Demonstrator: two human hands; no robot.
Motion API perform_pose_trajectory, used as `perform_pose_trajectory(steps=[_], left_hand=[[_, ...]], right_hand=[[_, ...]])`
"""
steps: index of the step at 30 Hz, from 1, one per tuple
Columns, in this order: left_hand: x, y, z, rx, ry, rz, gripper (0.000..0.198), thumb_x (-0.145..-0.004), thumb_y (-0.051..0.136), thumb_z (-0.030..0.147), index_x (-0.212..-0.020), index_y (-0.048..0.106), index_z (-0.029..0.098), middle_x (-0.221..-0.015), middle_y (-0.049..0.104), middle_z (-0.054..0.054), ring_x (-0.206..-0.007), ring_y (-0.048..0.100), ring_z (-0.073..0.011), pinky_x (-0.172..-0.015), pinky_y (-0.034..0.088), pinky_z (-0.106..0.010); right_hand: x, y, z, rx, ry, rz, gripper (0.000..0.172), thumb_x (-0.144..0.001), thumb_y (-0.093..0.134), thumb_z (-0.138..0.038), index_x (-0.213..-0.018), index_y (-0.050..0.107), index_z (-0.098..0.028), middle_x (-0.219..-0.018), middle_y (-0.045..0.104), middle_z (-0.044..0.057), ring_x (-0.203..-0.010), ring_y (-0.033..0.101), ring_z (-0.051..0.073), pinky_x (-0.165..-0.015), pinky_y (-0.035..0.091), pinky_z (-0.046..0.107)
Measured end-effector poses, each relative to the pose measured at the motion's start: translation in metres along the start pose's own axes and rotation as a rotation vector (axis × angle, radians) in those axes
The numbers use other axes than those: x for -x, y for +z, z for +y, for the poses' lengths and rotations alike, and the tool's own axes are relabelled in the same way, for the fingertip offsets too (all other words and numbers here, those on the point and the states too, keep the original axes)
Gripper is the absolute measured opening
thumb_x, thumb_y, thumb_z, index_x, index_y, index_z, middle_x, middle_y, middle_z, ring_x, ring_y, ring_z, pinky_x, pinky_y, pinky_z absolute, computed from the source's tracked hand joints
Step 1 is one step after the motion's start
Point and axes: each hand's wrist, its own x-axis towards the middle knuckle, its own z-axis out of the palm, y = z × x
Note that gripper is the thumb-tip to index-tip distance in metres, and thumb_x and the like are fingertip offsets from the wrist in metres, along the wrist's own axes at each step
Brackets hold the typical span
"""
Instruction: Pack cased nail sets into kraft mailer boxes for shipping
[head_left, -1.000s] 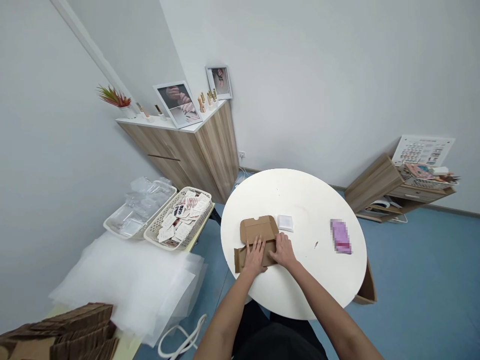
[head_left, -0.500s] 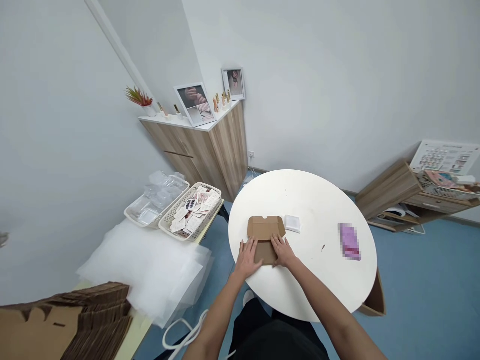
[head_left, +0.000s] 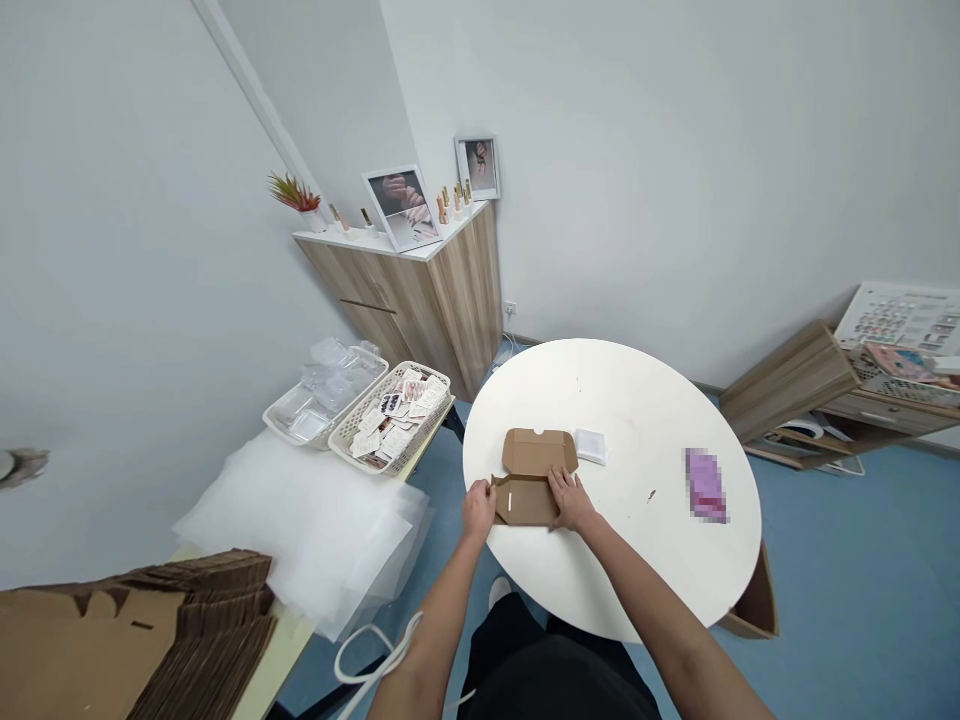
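Blurred purple patch (head_left: pixel 705 486), box (head_left: pixel 525 497) corner under right hand (head_left: pixel 571 498)

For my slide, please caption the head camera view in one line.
Left hand grips a side flap of the cardboard box; right hand presses it on the white table.

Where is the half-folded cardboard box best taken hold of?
Grip the box by its left flap, from the left: it seems lifted off the table, the rest lies flat. The left hand is at it; the right hand pins the box.

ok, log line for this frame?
left hand: at cardboard box left flap | right hand: flat on its right side | white packet: beside lid | round table
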Motion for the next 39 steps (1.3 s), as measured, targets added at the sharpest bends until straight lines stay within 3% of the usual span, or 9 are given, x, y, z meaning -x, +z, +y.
perform_pose_trajectory(steps=[4, 10, 15, 17, 20, 28, 32, 36, 39], left_hand=[[0.005, 0.005, 0.017, 0.031, 0.033, -0.018, 0.021, -0.095, 0.038, 0.022, -0.082, 0.055, 0.021, -0.072, 0.063, 0.000, -0.071, 0.061, -0.0156, -0.064, 0.037, -0.024], [0.009, 0.009, 0.039, 0.125, 0.059, -0.074, 0.009, -0.092, 0.047, 0.027, -0.089, 0.054, 0.023, -0.082, 0.067, 0.000, -0.081, 0.066, -0.0171, -0.068, 0.041, -0.024], [0.018, 0.017, 0.038, 0.205, 0.077, -0.047, 0.008, -0.089, 0.050, 0.023, -0.096, 0.054, 0.023, -0.103, 0.068, -0.004, -0.096, 0.065, -0.0191, -0.080, 0.046, -0.029], [0.020, 0.021, 0.035, 0.240, 0.040, -0.053, 0.022, -0.084, 0.053, 0.014, -0.104, 0.052, 0.023, -0.106, 0.068, -0.003, -0.097, 0.065, -0.0181, -0.079, 0.047, -0.028], [0.017, 0.025, 0.033, 0.246, -0.031, -0.056, 0.035, -0.079, 0.058, 0.009, -0.110, 0.048, 0.023, -0.100, 0.069, -0.002, -0.093, 0.067, -0.0181, -0.074, 0.047, -0.027], [0.001, 0.026, 0.033, 0.128, -0.086, -0.088, 0.024, -0.076, 0.052, 0.003, -0.090, 0.054, 0.022, -0.084, 0.069, -0.002, -0.086, 0.066, -0.0196, -0.072, 0.044, -0.028], [0.006, 0.028, 0.032, 0.001, 0.031, -0.093, 0.031, -0.078, 0.046, 0.004, -0.102, 0.054, 0.022, -0.097, 0.066, -0.004, -0.092, 0.063, -0.0199, -0.076, 0.044, -0.029], [0.011, 0.023, 0.034, -0.105, 0.141, -0.037, 0.045, -0.082, 0.045, 0.014, -0.126, 0.047, 0.019, -0.118, 0.059, -0.010, -0.110, 0.056, -0.0242, -0.090, 0.043, -0.036], [0.012, 0.021, 0.034, -0.147, 0.373, -0.049, 0.068, -0.083, 0.051, 0.036, -0.145, 0.027, 0.019, -0.144, 0.043, -0.014, -0.132, 0.038, -0.0313, -0.109, 0.028, -0.049]], right_hand=[[0.002, -0.002, -0.002, 0.003, -0.003, -0.003, 0.134, -0.050, 0.088, -0.039, -0.153, 0.005, -0.019, -0.160, 0.008, 0.014, -0.147, 0.003, 0.033, -0.118, 0.006, 0.047], [0.005, -0.005, -0.004, -0.001, 0.006, 0.002, 0.128, -0.053, 0.086, -0.037, -0.153, 0.008, -0.019, -0.160, 0.010, 0.014, -0.147, 0.005, 0.032, -0.118, 0.008, 0.047], [0.008, -0.009, -0.006, -0.013, 0.017, 0.000, 0.127, -0.053, 0.086, -0.036, -0.153, 0.009, -0.018, -0.160, 0.010, 0.013, -0.147, 0.005, 0.033, -0.118, 0.010, 0.047], [0.009, -0.010, -0.006, -0.015, 0.016, 0.009, 0.126, -0.054, 0.085, -0.035, -0.153, 0.010, -0.018, -0.160, 0.011, 0.013, -0.147, 0.006, 0.033, -0.118, 0.010, 0.046], [0.009, -0.009, -0.006, -0.019, 0.014, 0.018, 0.126, -0.053, 0.086, -0.035, -0.153, 0.011, -0.020, -0.160, 0.011, 0.012, -0.146, 0.007, 0.033, -0.118, 0.010, 0.047], [0.006, -0.004, -0.005, -0.037, 0.013, 0.019, 0.130, -0.051, 0.088, -0.037, -0.153, 0.011, -0.017, -0.160, 0.010, 0.013, -0.146, 0.007, 0.033, -0.118, 0.012, 0.046], [0.002, -0.002, -0.002, -0.059, 0.002, 0.026, 0.130, -0.050, 0.088, -0.036, -0.153, 0.012, -0.013, -0.160, 0.010, 0.015, -0.147, 0.005, 0.033, -0.117, 0.017, 0.042], [-0.005, 0.000, 0.005, -0.102, -0.048, 0.028, 0.133, -0.047, 0.088, -0.035, -0.153, 0.012, -0.011, -0.159, 0.010, 0.017, -0.146, 0.004, 0.035, -0.118, 0.016, 0.042], [-0.011, -0.003, 0.010, -0.111, -0.084, 0.028, 0.133, -0.046, 0.088, -0.036, -0.153, 0.012, -0.011, -0.159, 0.011, 0.018, -0.146, 0.004, 0.036, -0.118, 0.015, 0.044]])
